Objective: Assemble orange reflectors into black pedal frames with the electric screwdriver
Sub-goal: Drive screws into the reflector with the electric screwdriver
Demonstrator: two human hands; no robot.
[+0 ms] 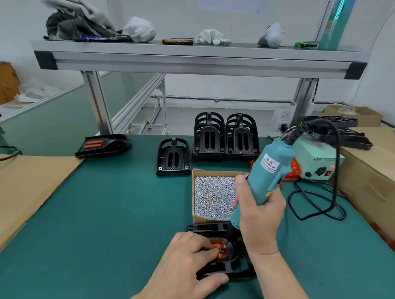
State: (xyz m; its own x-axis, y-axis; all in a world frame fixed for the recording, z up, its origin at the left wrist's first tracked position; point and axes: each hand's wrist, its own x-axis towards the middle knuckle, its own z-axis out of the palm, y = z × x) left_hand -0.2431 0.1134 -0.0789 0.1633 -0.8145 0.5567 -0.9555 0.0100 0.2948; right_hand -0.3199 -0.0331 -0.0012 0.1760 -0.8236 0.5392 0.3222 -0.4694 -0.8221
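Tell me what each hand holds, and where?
Right hand grips the electric screwdriver low on its body. Left hand holds the pedal frame by its near edge.

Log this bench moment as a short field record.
left hand: holds the pedal frame, pressing the orange reflector
right hand: grips the electric screwdriver, tip down at the reflector
screws: in the cardboard box behind the frame
finished pedal: far left
empty frames: one single, two stacks behind it
control box: far right, red light lit
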